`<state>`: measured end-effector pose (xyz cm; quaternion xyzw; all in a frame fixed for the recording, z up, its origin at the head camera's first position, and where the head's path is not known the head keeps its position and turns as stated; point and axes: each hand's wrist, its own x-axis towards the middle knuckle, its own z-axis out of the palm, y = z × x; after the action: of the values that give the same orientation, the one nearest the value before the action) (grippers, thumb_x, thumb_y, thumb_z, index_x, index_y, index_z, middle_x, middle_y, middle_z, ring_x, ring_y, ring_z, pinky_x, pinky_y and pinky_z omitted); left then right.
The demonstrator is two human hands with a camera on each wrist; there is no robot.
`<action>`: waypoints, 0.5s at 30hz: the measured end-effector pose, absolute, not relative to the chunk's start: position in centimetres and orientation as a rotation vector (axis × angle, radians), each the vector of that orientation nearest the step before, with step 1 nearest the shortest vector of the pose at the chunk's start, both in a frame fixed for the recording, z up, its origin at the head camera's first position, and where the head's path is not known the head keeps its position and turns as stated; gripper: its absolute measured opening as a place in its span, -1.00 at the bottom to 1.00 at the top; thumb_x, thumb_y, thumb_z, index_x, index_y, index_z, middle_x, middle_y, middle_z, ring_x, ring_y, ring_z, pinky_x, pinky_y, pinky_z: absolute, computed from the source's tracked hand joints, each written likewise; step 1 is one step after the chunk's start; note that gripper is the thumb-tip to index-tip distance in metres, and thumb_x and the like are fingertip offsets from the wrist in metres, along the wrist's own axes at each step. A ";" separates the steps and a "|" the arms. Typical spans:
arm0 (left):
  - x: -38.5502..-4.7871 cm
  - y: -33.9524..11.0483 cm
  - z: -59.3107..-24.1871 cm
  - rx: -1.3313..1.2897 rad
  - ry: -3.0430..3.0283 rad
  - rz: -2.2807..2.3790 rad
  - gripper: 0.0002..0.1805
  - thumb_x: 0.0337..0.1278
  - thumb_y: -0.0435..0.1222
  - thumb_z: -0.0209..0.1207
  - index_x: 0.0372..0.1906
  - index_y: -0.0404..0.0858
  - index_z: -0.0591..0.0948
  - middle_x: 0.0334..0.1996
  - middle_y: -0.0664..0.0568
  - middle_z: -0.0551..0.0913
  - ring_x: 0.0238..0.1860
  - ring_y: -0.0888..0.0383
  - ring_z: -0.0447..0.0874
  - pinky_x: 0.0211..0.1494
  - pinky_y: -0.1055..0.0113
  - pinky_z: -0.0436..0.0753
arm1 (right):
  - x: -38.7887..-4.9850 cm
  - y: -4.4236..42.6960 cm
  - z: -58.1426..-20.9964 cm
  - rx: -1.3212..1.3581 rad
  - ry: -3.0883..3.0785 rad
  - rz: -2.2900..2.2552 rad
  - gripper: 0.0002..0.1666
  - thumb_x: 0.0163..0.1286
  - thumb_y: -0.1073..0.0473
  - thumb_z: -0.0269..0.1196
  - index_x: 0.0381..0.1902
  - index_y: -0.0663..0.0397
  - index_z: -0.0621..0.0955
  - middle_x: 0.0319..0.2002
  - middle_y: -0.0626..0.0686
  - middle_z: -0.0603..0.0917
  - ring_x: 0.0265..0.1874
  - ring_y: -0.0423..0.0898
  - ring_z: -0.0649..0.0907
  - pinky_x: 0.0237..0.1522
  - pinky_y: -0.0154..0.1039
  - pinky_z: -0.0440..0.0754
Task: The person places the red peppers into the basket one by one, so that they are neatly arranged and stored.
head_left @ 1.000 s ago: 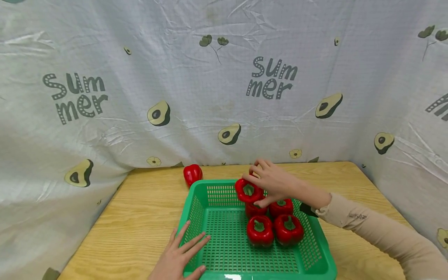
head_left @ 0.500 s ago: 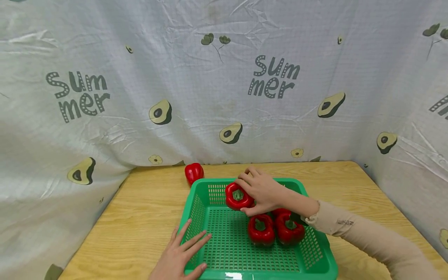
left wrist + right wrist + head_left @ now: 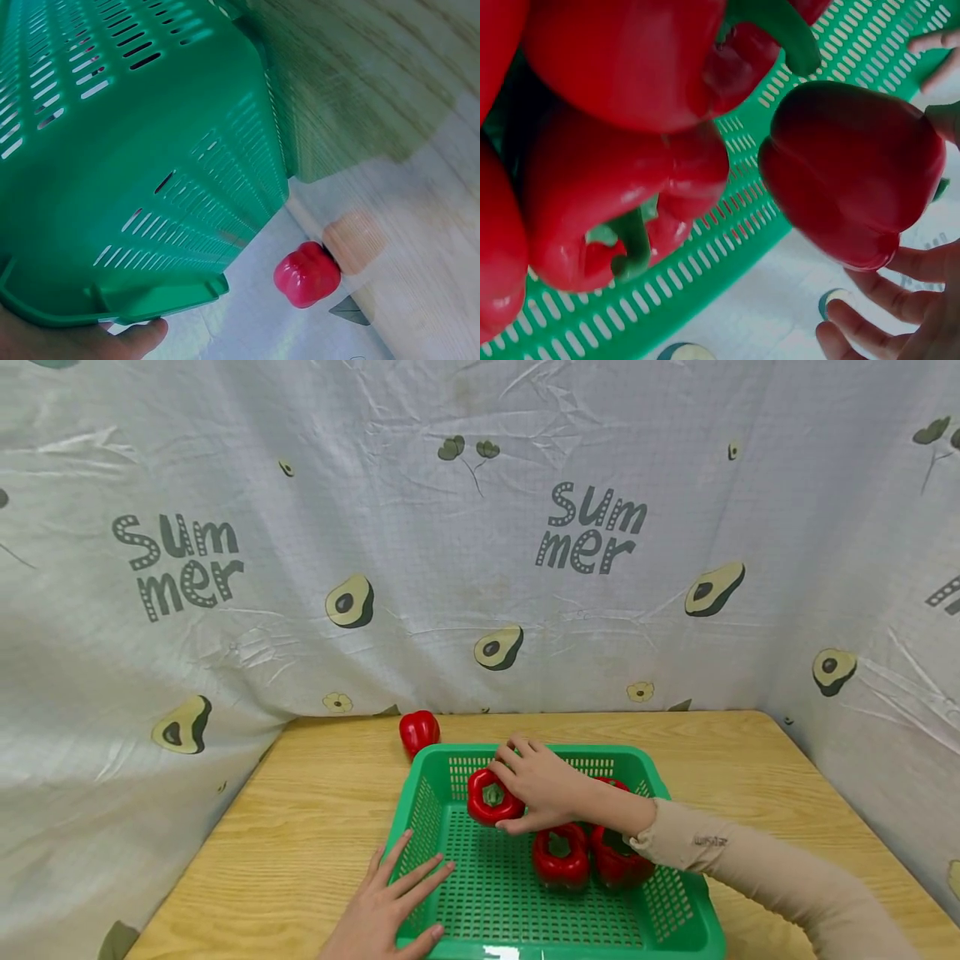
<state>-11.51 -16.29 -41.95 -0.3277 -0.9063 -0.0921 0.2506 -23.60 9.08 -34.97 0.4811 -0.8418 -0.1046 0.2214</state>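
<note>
My right hand (image 3: 542,785) grips a red bell pepper (image 3: 483,807) by its sides, thumb and fingers spread round it, over the back left part of a green slotted basket (image 3: 405,810). In the right wrist view this pepper (image 3: 847,169) hangs apart from the others, its stem end toward the fingers hidden. Several red bell peppers (image 3: 561,868) stand stems up on the basket's right side, some partly covered by my right forearm. My left hand (image 3: 382,906) lies over the basket's left rim with fingers spread and straight.
Another red bell pepper (image 3: 418,732) lies outside on the wooden table (image 3: 300,827), just behind the basket's back left corner. A pale printed cloth (image 3: 420,543) hangs behind the table and along both sides.
My right hand has carried the gripped bell pepper leftward and lower inside the basket, away from the other peppers. My left hand has stayed on the rim.
</note>
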 end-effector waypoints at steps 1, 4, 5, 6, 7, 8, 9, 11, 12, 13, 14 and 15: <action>-11.5 -16.3 -42.0 -0.889 -2.471 -0.258 -0.31 -0.21 0.06 0.22 0.20 0.15 0.37 0.08 0.25 0.53 0.29 -0.06 0.07 0.34 0.02 -0.10 | -23.6 9.0 -35.1 1.325 -2.336 -0.289 -0.23 0.07 -0.43 -0.01 -0.02 0.05 0.46 -0.15 -0.01 0.47 -0.17 -0.05 0.40 -0.17 -0.15 0.46; -11.4 -16.3 -42.1 -0.880 -2.479 -0.260 -0.31 -0.21 0.06 0.22 0.20 0.17 0.37 0.08 0.27 0.52 0.31 -0.04 0.05 0.09 -0.04 0.16 | -23.7 8.8 -35.6 1.302 -2.363 -0.300 -0.23 0.08 -0.43 -0.02 -0.02 0.06 0.47 -0.15 0.00 0.48 -0.18 -0.05 0.38 -0.16 -0.14 0.44; -11.4 -16.3 -42.1 -0.880 -2.480 -0.264 -0.31 -0.21 0.06 0.22 0.20 0.17 0.37 0.08 0.27 0.52 0.31 -0.03 0.05 0.09 -0.04 0.15 | -23.7 8.8 -35.8 1.296 -2.373 -0.304 -0.23 0.09 -0.43 -0.03 -0.02 0.06 0.47 -0.16 0.00 0.48 -0.18 -0.05 0.38 -0.16 -0.15 0.44; -11.4 -16.3 -42.2 -0.881 -2.480 -0.264 -0.31 -0.21 0.06 0.22 0.19 0.17 0.37 0.08 0.27 0.52 0.32 -0.03 0.05 0.09 -0.04 0.15 | -23.7 8.7 -36.0 1.291 -2.381 -0.310 -0.23 0.09 -0.43 -0.03 -0.02 0.06 0.47 -0.16 0.00 0.47 -0.18 -0.05 0.38 -0.17 -0.15 0.44; -11.4 -16.3 -42.2 -0.882 -2.477 -0.263 -0.31 -0.21 0.06 0.22 0.19 0.17 0.37 0.08 0.27 0.52 0.32 -0.03 0.05 0.13 -0.01 0.11 | -23.8 8.7 -36.1 1.285 -2.391 -0.315 -0.23 0.09 -0.43 -0.03 -0.02 0.06 0.46 -0.16 0.01 0.47 -0.18 -0.05 0.37 -0.17 -0.15 0.45; -11.4 -16.4 -42.2 -0.883 -2.473 -0.258 -0.31 -0.22 0.05 0.23 0.19 0.17 0.38 0.08 0.28 0.52 0.32 -0.03 0.05 0.13 0.01 0.09 | -23.8 8.6 -36.2 1.281 -2.401 -0.320 -0.23 0.09 -0.43 -0.03 -0.03 0.07 0.46 -0.16 0.01 0.47 -0.19 -0.05 0.37 -0.18 -0.15 0.45; -11.4 -16.4 -42.2 -0.883 -2.469 -0.254 -0.31 -0.22 0.06 0.23 0.19 0.16 0.38 0.08 0.28 0.52 0.32 -0.03 0.05 0.15 0.03 0.06 | -23.8 8.6 -36.4 1.279 -2.411 -0.324 -0.23 0.09 -0.43 -0.04 -0.03 0.07 0.46 -0.16 0.02 0.47 -0.19 -0.05 0.37 -0.19 -0.16 0.45; -11.4 -16.4 -42.1 -0.884 -2.467 -0.254 -0.31 -0.22 0.05 0.23 0.19 0.16 0.37 0.08 0.28 0.53 0.32 -0.02 0.04 0.23 0.06 -0.01 | -23.8 8.6 -36.5 1.272 -2.428 -0.346 -0.22 0.09 -0.44 -0.04 -0.04 0.08 0.46 -0.14 0.03 0.46 -0.18 -0.04 0.38 -0.20 -0.16 0.46; -11.4 -16.4 -42.1 -0.885 -2.469 -0.258 -0.31 -0.22 0.05 0.23 0.20 0.17 0.37 0.07 0.27 0.53 0.32 -0.02 0.03 0.28 0.10 -0.07 | -23.8 8.5 -36.6 1.266 -2.436 -0.360 -0.21 0.09 -0.44 -0.05 -0.03 0.08 0.46 -0.12 0.04 0.46 -0.17 -0.03 0.38 -0.20 -0.15 0.47; -11.4 -16.5 -42.1 -0.885 -2.471 -0.260 -0.31 -0.21 0.05 0.23 0.20 0.17 0.37 0.07 0.28 0.53 0.33 -0.01 0.02 0.28 0.11 -0.08 | -23.8 8.5 -36.7 1.260 -2.444 -0.372 -0.21 0.09 -0.44 -0.05 -0.03 0.09 0.45 -0.10 0.05 0.46 -0.16 -0.02 0.39 -0.19 -0.15 0.47; -11.4 -16.5 -42.0 -0.883 -2.475 -0.262 -0.31 -0.21 0.05 0.23 0.20 0.17 0.37 0.08 0.28 0.53 0.33 -0.01 0.02 0.27 0.08 -0.04 | -23.8 8.5 -36.7 1.256 -2.452 -0.380 -0.20 0.09 -0.44 -0.04 -0.01 0.10 0.45 -0.09 0.06 0.46 -0.15 -0.01 0.40 -0.19 -0.14 0.47; -11.3 -16.5 -42.0 -0.883 -2.479 -0.267 -0.31 -0.20 0.05 0.23 0.20 0.17 0.36 0.08 0.28 0.52 0.33 -0.01 0.02 0.27 0.07 -0.04 | -23.8 8.6 -36.7 1.250 -2.460 -0.388 -0.19 0.09 -0.43 -0.03 0.02 0.10 0.44 -0.08 0.06 0.46 -0.14 0.00 0.40 -0.18 -0.14 0.48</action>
<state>-11.35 -16.48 -42.02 -0.3237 -0.9085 -0.0977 0.2456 -23.85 8.55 -36.70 0.4416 -0.8690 -0.1369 0.1764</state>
